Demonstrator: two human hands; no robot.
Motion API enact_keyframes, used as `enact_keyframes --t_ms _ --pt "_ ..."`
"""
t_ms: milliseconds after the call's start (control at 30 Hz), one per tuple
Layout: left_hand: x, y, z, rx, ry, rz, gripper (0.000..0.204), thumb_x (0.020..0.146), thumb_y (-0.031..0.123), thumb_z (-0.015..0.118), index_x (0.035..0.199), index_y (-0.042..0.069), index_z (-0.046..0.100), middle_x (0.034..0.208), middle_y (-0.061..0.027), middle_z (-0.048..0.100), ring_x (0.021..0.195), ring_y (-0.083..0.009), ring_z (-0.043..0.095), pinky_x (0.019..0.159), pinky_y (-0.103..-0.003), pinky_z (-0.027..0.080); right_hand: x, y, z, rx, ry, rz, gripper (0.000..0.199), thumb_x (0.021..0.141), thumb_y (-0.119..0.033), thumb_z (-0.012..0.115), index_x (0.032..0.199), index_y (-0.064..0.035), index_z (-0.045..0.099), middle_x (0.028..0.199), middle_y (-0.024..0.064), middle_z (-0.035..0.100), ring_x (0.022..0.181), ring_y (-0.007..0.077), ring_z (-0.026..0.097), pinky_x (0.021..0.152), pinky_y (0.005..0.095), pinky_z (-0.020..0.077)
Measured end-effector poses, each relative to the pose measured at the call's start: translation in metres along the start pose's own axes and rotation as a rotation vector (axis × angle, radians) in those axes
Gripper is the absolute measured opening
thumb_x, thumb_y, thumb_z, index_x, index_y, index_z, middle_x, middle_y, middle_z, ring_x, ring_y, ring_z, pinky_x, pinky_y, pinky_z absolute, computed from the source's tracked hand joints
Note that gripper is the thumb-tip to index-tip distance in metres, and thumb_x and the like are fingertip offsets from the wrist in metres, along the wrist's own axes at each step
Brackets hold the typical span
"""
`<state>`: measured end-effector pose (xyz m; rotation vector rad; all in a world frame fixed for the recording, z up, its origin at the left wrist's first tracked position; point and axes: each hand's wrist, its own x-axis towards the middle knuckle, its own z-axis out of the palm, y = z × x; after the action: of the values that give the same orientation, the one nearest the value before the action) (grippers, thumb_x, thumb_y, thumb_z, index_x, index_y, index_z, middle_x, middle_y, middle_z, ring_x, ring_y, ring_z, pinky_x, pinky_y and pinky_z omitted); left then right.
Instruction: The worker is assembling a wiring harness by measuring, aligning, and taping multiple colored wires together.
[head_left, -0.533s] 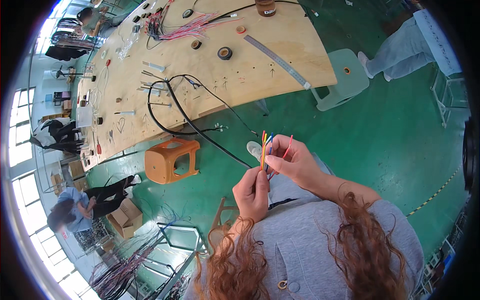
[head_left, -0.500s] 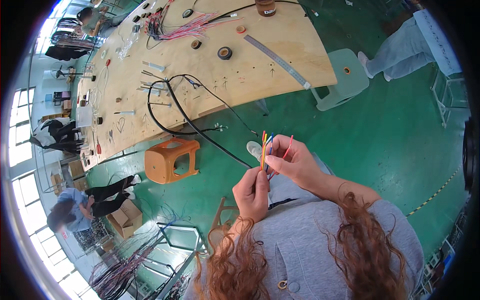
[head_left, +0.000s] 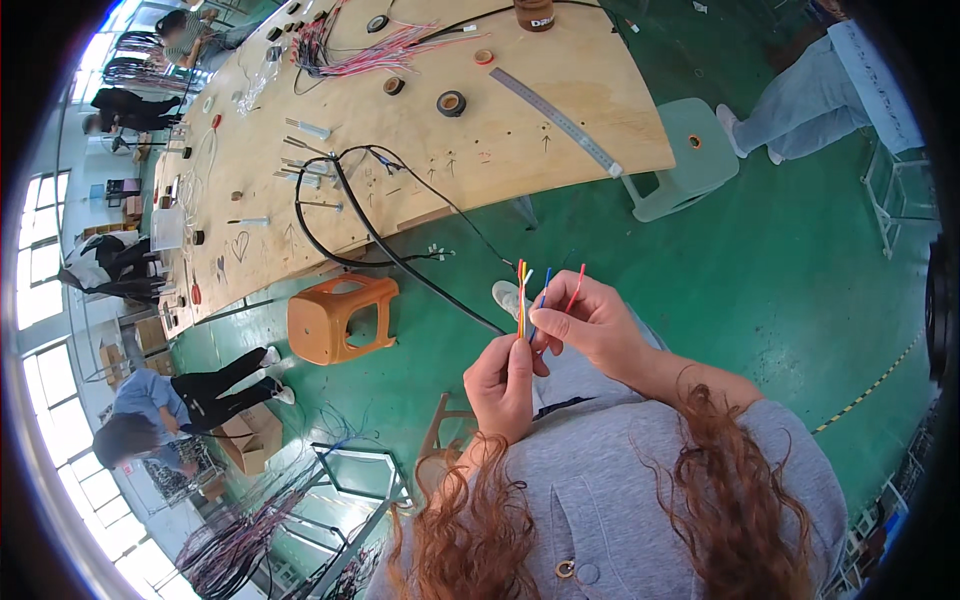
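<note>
In front of my body, my left hand (head_left: 502, 388) pinches a bunch of thin coloured wires (head_left: 522, 305) between thumb and fingers. Yellow, red and white ends point upward out of that grip. My right hand (head_left: 598, 328) sits close beside it, thumb pressed to forefinger on a blue wire (head_left: 545, 288). A separate red wire (head_left: 577, 287) sticks up by the right forefinger. A thick black cable (head_left: 430, 283) runs from the table toward my left hand; where it meets the wires is hidden behind that hand.
The wooden table (head_left: 440, 190) holds a steel ruler (head_left: 556, 122), tape rolls (head_left: 451, 103) and pink wires (head_left: 390, 55). An orange stool (head_left: 330, 322) and a green stool (head_left: 690, 160) stand by it. A person (head_left: 150, 410) bends near a carton at left; another person's legs (head_left: 800, 105) are far right.
The wire ends have spread: the blue one now stands apart from the yellow and red bunch, and the white end leans out. At left, the person by the carton has bent forward.
</note>
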<state>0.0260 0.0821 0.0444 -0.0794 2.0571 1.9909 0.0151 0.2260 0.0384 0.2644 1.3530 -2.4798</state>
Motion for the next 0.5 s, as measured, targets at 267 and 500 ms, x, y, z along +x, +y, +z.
enact_keyframes --t_ms 267,500 --pt "-0.0007 0.0012 -0.0011 -0.028 -0.021 -0.054 0.019 0.089 0.007 0.045 0.087 -0.006 0.059 0.067 -0.0042 0.057 0.059 -0.0083 0.054 0.054 -0.02 0.042 0.0001 0.0018 0.0006 0.04 0.048 -0.064 0.012 0.087 -0.012 0.054 0.082 -0.0051 0.046 0.069 0.0034 0.054 0.059 0.0082 0.051 0.053 0.0209 0.0419" --pt "0.0005 -0.0065 -0.0042 0.1 -0.037 -0.002 0.017 0.089 0.008 0.046 0.084 -0.004 0.058 0.062 -0.0028 0.056 0.057 -0.007 0.05 0.051 -0.02 0.039 0.0023 -0.0051 -0.0009 0.085 0.033 0.018 0.011 0.087 -0.012 0.054 0.084 -0.0044 0.047 0.07 0.0036 0.054 0.054 0.0092 0.052 0.05 0.0212 0.042"
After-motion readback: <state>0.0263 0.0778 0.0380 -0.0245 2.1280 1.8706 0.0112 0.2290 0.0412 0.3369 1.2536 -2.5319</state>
